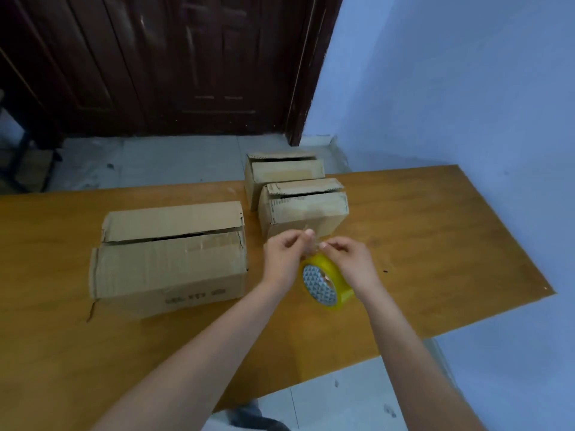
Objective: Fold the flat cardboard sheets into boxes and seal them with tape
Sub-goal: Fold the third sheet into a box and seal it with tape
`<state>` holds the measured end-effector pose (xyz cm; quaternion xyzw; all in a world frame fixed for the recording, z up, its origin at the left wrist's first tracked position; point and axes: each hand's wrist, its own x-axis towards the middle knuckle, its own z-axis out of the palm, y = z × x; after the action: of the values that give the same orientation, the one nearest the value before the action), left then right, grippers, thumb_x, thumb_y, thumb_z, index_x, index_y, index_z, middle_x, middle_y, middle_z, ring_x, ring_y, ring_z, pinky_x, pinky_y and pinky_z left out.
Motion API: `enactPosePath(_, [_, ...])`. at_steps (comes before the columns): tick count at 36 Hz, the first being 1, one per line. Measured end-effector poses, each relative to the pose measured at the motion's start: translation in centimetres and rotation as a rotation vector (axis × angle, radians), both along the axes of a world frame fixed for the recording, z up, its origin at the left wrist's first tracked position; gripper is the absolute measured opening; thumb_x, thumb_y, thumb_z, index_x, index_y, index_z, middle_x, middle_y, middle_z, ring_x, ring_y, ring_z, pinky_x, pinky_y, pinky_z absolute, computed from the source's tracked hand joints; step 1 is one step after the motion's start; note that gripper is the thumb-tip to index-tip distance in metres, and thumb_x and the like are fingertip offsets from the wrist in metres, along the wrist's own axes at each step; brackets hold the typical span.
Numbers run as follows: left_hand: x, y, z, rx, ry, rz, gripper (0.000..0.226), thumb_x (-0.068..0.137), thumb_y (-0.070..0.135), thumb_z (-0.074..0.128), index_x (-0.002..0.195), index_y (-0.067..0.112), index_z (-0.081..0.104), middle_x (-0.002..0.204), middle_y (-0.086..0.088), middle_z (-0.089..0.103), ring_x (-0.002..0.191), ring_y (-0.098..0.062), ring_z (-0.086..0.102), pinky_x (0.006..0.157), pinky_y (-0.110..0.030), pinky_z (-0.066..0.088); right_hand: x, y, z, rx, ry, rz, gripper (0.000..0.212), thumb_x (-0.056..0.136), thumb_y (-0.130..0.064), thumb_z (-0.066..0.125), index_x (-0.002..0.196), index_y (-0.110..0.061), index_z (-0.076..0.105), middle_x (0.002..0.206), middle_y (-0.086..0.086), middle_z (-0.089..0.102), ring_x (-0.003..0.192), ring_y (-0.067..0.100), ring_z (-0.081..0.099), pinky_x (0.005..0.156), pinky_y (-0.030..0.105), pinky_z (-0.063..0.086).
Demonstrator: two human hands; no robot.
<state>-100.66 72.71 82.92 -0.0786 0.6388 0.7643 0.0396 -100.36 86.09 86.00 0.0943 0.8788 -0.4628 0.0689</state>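
Both hands work the tape roll at centre frame, the left hand and right hand each pinching its loose end, which I'd pull out taut before crossing to the unsealed big box at left.

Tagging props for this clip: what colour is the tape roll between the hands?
Yellow tape roll, with a white-and-dark triangle-patterned inner core; seen in the head view.

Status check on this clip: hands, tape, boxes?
Left hand and right hand both pinching tape roll, picking at its end. Three boxes folded; big box top seam untaped. Nothing in the way.
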Motion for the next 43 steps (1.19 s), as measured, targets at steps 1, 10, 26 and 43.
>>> enactPosePath(1, [-0.4,-0.2,1.4,-0.050,0.075,0.019,0.021,0.088,0.021,0.066,0.069,0.018,0.072,0.062,0.003,0.066,0.062,-0.010,0.061,0.059,-0.029,0.051,-0.2,0.0,1.3,0.001,0.053,-0.003,0.011,0.089,-0.022,0.063,0.096,-0.021,0.071,0.073,-0.016,0.061,0.065,-0.008,0.056,0.063,0.015,0.039])
enactPosePath(10, [-3.7,-6.2,13.0,0.131,0.071,0.390,0.020,0.092,0.022,0.061,0.077,0.010,0.068,0.072,-0.008,0.064,0.063,-0.019,0.063,0.057,-0.033,0.057,-0.8,-3.3,12.9,-0.476,0.299,0.176,0.033,0.084,-0.022,0.063,0.116,-0.014,0.061,0.090,-0.018,0.071,0.088,-0.003,0.064,0.072,0.008,0.046])
enactPosePath(26, [-0.5,-19.1,15.3,0.102,0.244,0.776,0.018,0.094,0.019,0.056,0.089,0.005,0.066,0.076,-0.003,0.068,0.065,-0.013,0.070,0.057,-0.023,0.056,-1.9,-21.5,15.1,-0.622,0.380,0.148,0.081,0.074,-0.058,0.062,0.142,-0.027,0.029,0.133,-0.005,0.039,0.117,0.009,0.046,0.084,0.019,0.042])
enactPosePath(43, [0.7,-23.0,14.3,-0.163,0.439,0.610,0.017,0.091,0.019,0.060,0.085,0.009,0.073,0.070,0.003,0.068,0.067,-0.011,0.061,0.065,-0.026,0.051,-5.8,-22.9,8.6,-0.564,0.013,0.180,0.063,0.089,-0.030,0.062,0.142,-0.022,0.029,0.137,0.003,0.039,0.121,0.017,0.043,0.103,0.036,0.040])
